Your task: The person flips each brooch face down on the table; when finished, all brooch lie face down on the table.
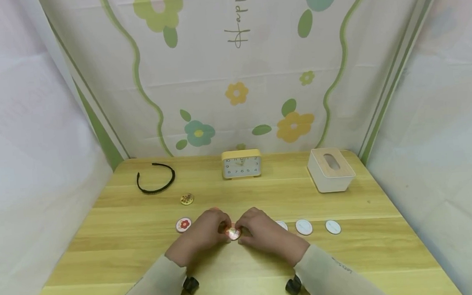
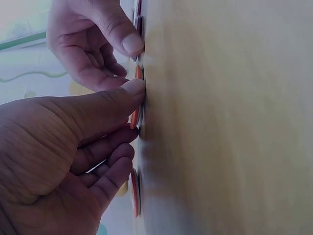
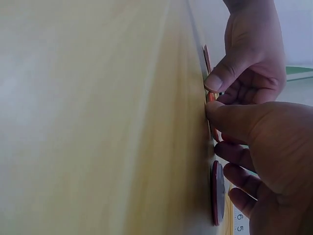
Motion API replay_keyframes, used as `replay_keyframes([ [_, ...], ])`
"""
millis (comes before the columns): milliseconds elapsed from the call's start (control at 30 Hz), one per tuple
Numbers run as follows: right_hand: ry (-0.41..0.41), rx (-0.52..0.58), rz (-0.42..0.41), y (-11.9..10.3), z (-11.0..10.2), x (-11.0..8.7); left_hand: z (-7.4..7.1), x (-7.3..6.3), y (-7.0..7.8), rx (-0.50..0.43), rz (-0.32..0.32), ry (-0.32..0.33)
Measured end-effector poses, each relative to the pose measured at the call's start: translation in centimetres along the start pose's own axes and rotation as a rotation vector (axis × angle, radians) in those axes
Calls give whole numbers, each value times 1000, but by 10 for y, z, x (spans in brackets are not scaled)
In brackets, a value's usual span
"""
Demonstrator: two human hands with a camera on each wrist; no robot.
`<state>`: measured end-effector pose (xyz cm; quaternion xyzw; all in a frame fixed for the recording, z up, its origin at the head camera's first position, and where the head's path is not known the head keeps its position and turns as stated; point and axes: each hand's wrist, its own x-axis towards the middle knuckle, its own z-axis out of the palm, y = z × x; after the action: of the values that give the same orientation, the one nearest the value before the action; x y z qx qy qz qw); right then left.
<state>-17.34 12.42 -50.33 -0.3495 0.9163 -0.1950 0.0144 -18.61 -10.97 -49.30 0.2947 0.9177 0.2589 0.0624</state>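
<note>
Near the middle of the table, a small round disc [image 1: 233,233] with an orange edge and a shiny printed face sits between both hands. My left hand [image 1: 209,229] pinches its left side with thumb and fingers. On the opposite side, my right hand [image 1: 260,230] pinches the rim. The left wrist view catches the disc's orange edge [image 2: 134,119] under the left thumb, close to the tabletop. Left of the hands lies a round disc with a red flower [image 1: 183,224]. Just right of the right hand, a white-faced disc [image 1: 282,225] is partly hidden.
More white-faced discs, one nearer [image 1: 304,227] and one farther right [image 1: 333,227], continue the row. A yellow patterned disc [image 1: 187,199] and black headband [image 1: 157,190] lie back left. The yellow clock [image 1: 241,164] stands at the back, the tissue box [image 1: 331,170] back right.
</note>
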Motion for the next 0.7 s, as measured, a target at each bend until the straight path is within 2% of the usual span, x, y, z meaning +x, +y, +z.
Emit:
replay_keyframes([
  [467,31,-88,-33,-2,3,4,-4,-4,5,28,9,-18],
  [700,61,-47,-32,1,4,3,-7,-8,-1,-6,80,-18],
])
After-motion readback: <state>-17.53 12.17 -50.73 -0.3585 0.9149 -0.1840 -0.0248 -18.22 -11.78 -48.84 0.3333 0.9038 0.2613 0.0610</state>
